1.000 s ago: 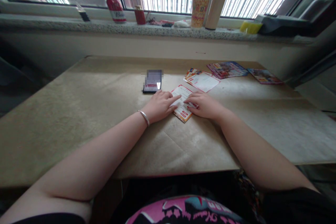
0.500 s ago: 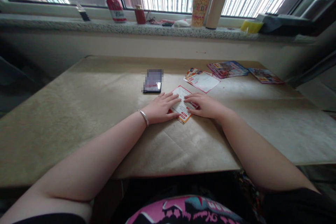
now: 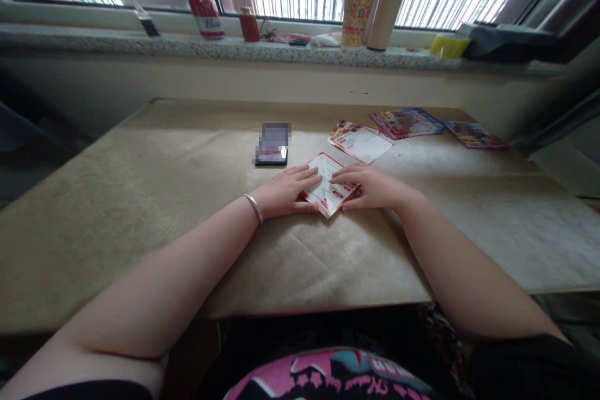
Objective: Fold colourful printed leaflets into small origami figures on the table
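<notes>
here, card (image 3: 327,192) on table (image 3: 300,262) below windowsill (image 3: 281,55)

A thin, shiny silver metal bracelet (image 3: 254,207) goes round the wrist of the left hand (image 3: 287,190). The person wears a black cloth top (image 3: 529,365) with short sleeves (image 3: 89,391). Its front has a big pink print (image 3: 276,378) with black shapes, a blue-green patch (image 3: 343,359) and curly letters (image 3: 370,385).

head-worn view, facing forward and down, over table (image 3: 140,169)
</notes>
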A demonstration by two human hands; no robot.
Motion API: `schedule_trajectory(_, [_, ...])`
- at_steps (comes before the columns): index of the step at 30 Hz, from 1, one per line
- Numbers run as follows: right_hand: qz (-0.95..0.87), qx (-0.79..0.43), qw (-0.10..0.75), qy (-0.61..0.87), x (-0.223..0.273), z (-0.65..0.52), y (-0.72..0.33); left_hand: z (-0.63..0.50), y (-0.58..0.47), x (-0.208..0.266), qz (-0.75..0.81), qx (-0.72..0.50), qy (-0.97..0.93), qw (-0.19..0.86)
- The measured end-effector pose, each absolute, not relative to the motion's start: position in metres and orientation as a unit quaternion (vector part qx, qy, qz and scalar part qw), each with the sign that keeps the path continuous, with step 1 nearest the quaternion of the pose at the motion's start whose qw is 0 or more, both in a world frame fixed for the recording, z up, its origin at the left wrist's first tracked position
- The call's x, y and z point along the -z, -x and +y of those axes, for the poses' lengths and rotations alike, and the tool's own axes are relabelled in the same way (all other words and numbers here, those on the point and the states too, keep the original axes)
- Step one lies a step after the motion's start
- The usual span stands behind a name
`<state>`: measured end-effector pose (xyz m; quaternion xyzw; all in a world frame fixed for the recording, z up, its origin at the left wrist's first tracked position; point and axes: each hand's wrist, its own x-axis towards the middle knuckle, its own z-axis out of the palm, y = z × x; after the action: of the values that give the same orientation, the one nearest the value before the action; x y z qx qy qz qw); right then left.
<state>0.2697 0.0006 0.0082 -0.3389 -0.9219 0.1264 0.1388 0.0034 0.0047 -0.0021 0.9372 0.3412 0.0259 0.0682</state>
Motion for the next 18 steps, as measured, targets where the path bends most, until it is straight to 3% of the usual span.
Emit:
schedule_trajectory(7, [-0.936,-0.106,0.135,0.307,-0.009,-0.004,-0.264,0.006,-0.004,0.003,0.342,-0.036,-0.936,0.08])
schedule_trajectory(18, [-0.922,-0.173,0.126,0.322,-0.02,-0.007,-0.26,0.006,-0.004,0.0,0.31,-0.085,-0.941,0.103])
